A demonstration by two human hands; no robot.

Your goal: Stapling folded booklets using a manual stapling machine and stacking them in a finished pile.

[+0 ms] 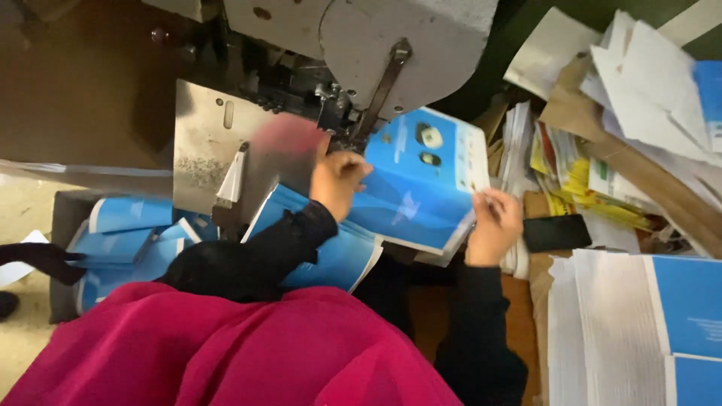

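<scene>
My left hand [340,180] presses the blue booklet [421,184] flat under the machine head [376,45], fingers closed on it; right hand [492,224] pinches its near right corner. Best keep the fold square, fingers off the stitcher.

The booklet [417,188] is bright blue with a white edge and small dark spots; the machine [361,45] is grey; the sleeves [481,331] are black; the cloth [226,353] is deep pink; the phone [556,232] is black; the stacked sheets [602,331] are white.
</scene>
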